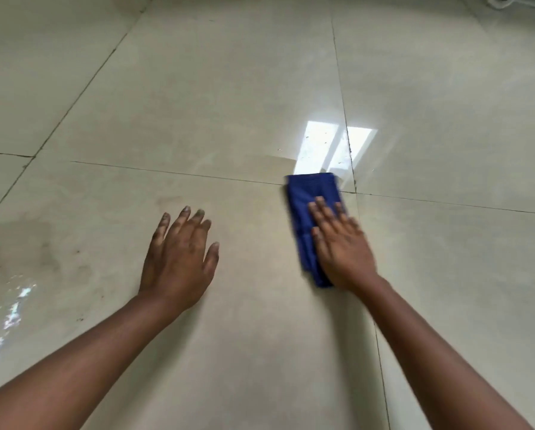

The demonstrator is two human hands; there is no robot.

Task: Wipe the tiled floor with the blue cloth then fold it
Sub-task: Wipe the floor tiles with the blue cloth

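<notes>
Flat left hand (179,259) on tiled floor (229,103); right hand (340,246), fingers straight, presses lengthwise blue cloth (309,209) pointing away.

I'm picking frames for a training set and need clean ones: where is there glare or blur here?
Head view: a bright window reflection glares off the floor just beyond the cloth; a fainter sheen sits at the left edge; the right hand and the cloth's near end are motion-blurred, while the left hand looks sharp; grout lines bow slightly from the wide lens.
</notes>
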